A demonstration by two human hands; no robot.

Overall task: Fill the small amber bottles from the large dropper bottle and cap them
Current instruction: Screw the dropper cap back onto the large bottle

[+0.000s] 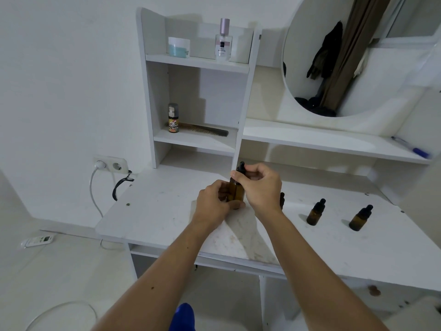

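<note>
The large amber dropper bottle stands upright at the middle of the white desk. My left hand wraps around its body from the left. My right hand pinches its black dropper cap from the right. Two small amber bottles with black dropper caps stand to the right, one at the nearer spot and one further right. A third small bottle shows only partly behind my right wrist.
A pale mat lies under my arms. A white shelf unit stands behind, holding a perfume bottle, a jar, a spray can and a comb. A round mirror is at right, a pen on the ledge, a wall socket at left.
</note>
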